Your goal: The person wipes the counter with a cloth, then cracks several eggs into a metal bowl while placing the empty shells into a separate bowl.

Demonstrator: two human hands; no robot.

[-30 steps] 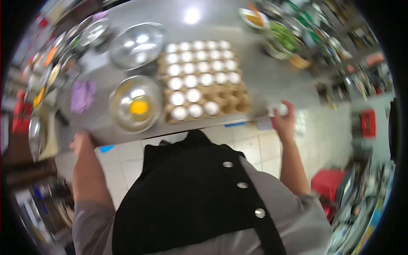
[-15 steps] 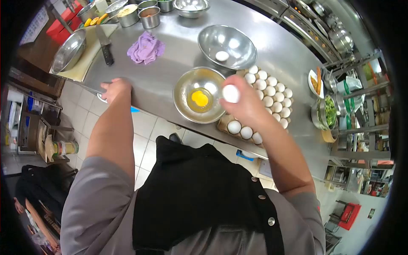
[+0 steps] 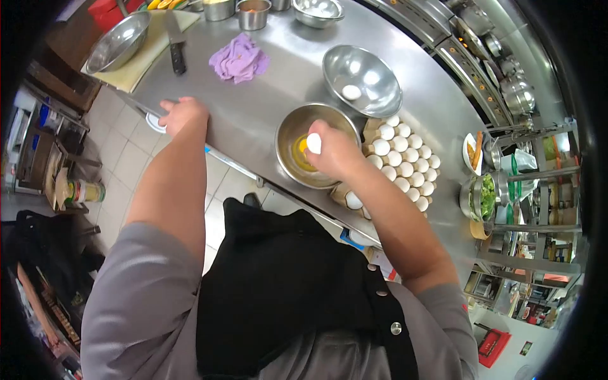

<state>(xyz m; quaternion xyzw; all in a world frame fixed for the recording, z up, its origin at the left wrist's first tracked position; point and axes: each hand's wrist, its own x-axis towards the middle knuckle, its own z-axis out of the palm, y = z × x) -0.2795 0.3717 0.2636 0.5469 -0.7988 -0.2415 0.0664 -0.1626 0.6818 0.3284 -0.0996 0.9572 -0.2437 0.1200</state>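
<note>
While the left hand (image 3: pixel 185 115) is resting loosely spread on the near edge of the bench (image 3: pixel 244 117), the right hand (image 3: pixel 334 151) is holding a white egg (image 3: pixel 314 143) over the steel bowl (image 3: pixel 288 134), presumably to contain drips.

Yolk (image 3: pixel 303 146) partly hidden, carton (image 3: pixel 341 192) partly covered
</note>
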